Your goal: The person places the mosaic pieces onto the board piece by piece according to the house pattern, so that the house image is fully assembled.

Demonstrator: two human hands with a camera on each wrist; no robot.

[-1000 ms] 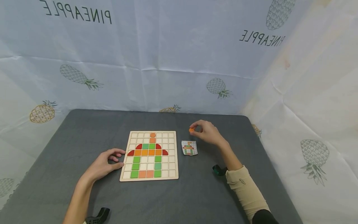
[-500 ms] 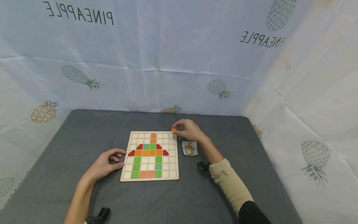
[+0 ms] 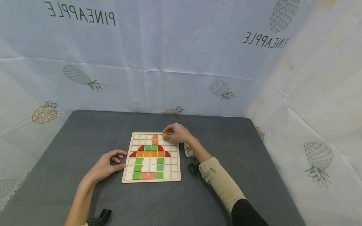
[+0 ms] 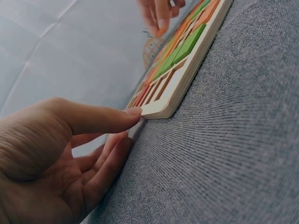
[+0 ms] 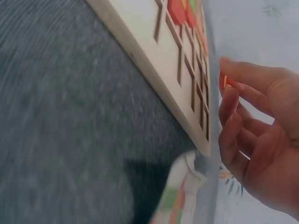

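Observation:
A wooden grid board [image 3: 173,175] lies on the grey table, several coloured pieces set in its cells. Near its top row, my right hand [image 3: 178,133] pinches a small orange puzzle piece [image 3: 164,134] between thumb and fingertips; the fingers hide most of its shape. Just left of that piece sits an orange round piece [image 3: 155,137], above an orange square. My left hand [image 3: 106,164] rests at the board's left edge. In the left wrist view, the thumb [image 4: 107,119] touches the board's corner and the other fingers lie loosely bent beside it.
A small pattern card [image 3: 189,151] lies right of the board, partly covered by the right forearm; in the right wrist view the card [image 5: 175,198] looks creased. Cloth printed with pineapples [image 3: 44,113] hangs behind the table and along its sides.
My right hand has moved left with the orange puzzle piece, from beyond the card to over the board's top rows. The left hand and board have stayed put.

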